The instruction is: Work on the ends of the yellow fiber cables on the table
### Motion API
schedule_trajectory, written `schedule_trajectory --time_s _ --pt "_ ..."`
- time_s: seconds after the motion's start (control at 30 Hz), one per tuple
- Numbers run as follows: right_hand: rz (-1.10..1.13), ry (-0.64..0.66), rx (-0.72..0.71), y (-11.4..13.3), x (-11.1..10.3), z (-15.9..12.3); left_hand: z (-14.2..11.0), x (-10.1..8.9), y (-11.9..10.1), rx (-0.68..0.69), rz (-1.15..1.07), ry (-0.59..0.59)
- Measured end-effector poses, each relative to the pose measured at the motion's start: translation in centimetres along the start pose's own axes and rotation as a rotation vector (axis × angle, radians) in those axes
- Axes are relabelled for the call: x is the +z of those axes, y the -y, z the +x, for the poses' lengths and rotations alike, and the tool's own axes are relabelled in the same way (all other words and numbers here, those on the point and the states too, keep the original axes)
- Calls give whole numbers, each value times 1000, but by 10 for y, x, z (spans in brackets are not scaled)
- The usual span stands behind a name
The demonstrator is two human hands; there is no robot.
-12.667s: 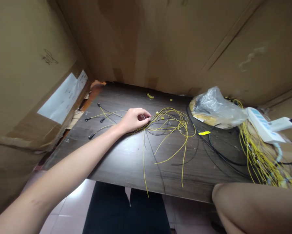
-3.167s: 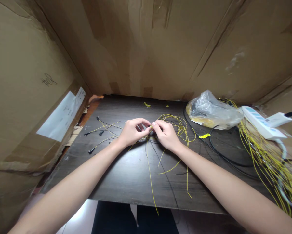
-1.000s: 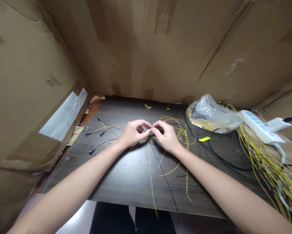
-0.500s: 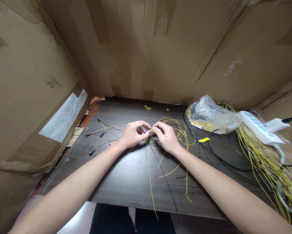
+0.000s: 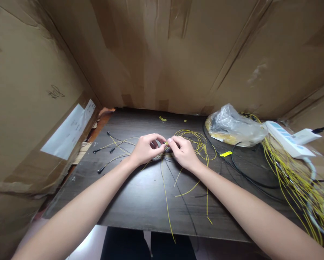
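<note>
My left hand [image 5: 145, 148] and my right hand [image 5: 183, 152] meet fingertip to fingertip over the middle of a dark wooden table [image 5: 140, 191]. Both pinch a thin yellow wire [image 5: 166, 180] at a small yellow piece between the thumbs. A loose coil of yellow and black wires [image 5: 197, 142] lies right behind my right hand. Several wires with black plug ends [image 5: 105, 151] fan out on the table to the left of my left hand.
A clear plastic bag [image 5: 233, 124] over yellow material sits at the back right. A white power strip [image 5: 286, 139] and a big tangle of yellow wires [image 5: 297, 180] fill the right edge. Cardboard walls [image 5: 37, 90] close in the left and back. A yellow tag [image 5: 226, 154] lies by black cable.
Long ago only my left hand touched the wires; my right hand has since joined it. Over the last second both hands stay pinched together with hardly any shift.
</note>
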State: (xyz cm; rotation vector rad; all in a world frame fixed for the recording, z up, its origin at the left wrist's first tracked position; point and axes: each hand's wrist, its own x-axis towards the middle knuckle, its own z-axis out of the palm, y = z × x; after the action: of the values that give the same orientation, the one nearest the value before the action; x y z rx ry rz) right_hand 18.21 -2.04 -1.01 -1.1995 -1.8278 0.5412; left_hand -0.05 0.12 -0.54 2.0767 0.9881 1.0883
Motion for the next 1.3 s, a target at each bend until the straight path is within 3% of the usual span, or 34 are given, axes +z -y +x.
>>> schedule_trajectory --time_s 0.37,0.6,1.03,1.3 --pt "-24 17 15 -2 1 0 1 0 0 9 15 20" --pt "87 28 31 0 -2 0 1 0 2 -9 18 21" --pt "-10 49 4 -2 0 0 1 0 3 -17 -3 37" --pt "77 1 -16 3 -2 -1 0 -1 2 -27 -29 -3"
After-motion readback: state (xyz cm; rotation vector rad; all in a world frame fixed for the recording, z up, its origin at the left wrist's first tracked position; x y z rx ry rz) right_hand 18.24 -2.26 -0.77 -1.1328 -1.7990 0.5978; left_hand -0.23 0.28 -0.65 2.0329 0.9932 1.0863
